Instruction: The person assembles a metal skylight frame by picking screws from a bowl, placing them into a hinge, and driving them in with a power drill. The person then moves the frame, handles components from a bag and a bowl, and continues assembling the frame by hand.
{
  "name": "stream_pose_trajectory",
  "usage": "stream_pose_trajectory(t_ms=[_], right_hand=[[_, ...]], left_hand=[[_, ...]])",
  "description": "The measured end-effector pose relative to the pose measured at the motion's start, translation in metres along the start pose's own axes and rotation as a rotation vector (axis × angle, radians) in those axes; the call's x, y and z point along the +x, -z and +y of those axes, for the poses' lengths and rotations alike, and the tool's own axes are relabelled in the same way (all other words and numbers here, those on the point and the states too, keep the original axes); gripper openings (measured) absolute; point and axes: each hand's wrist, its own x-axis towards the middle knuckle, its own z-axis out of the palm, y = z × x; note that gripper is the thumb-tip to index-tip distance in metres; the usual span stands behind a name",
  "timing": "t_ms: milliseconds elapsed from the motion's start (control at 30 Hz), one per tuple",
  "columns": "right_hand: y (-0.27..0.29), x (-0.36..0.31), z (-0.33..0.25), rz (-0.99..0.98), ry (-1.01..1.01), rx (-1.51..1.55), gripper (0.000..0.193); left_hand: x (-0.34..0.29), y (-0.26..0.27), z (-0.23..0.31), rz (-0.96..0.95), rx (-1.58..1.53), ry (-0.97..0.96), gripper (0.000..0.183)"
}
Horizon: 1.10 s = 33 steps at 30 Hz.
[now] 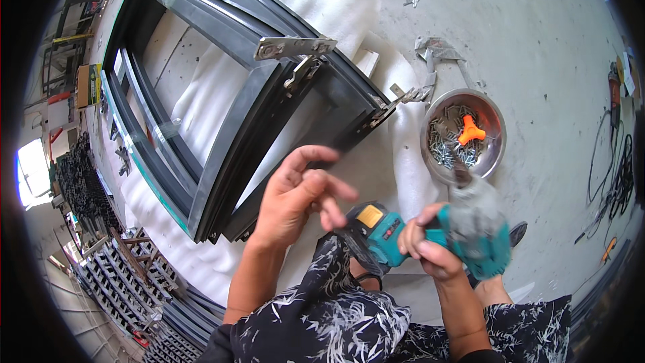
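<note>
My right hand [433,242] is wrapped round the handle of a teal and grey cordless drill [480,232]. The drill's nose, blurred, overlaps the near rim of a steel bowl [499,154]. Inside the bowl lie many loose screws [440,151] and an orange three-armed piece [471,130]. My left hand [295,195] is raised left of the drill's battery [369,228], fingers apart and slightly blurred, with nothing visible in them. Beyond it stand dark metal window frames [225,168] stacked together, with a metal hinge arm [295,47] at the nearest corner.
White padding [403,141] lies under the frames on the grey floor [537,47]. A strip of crumpled tape [437,50] lies beyond the bowl. At the far right are a power tool [614,91] and coiled black cable [621,175]. Stacked metal profiles [127,275] fill the lower left.
</note>
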Motion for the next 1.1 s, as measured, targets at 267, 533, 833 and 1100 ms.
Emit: stream_pose_trajectory(t_ms=[267, 533, 833, 1100], right_hand=[[0.003, -0.015, -0.076, -0.096, -0.119, -0.463, 0.039], [0.018, -0.035, -0.056, -0.152, -0.498, -0.828, 0.036], [0.019, -0.040, -0.046, -0.130, -0.662, -0.552, 0.032], [0.020, -0.045, -0.047, -0.136, -0.681, -0.557, 0.034]], left_hand=[[0.016, 0.003, -0.023, 0.036, 0.141, 0.191, 0.027], [0.009, 0.001, -0.014, -0.173, 0.324, -0.003, 0.019], [-0.011, 0.003, -0.006, -0.189, 0.659, 0.011, 0.012], [-0.022, -0.004, -0.012, -0.023, 0.429, -0.015, 0.014]])
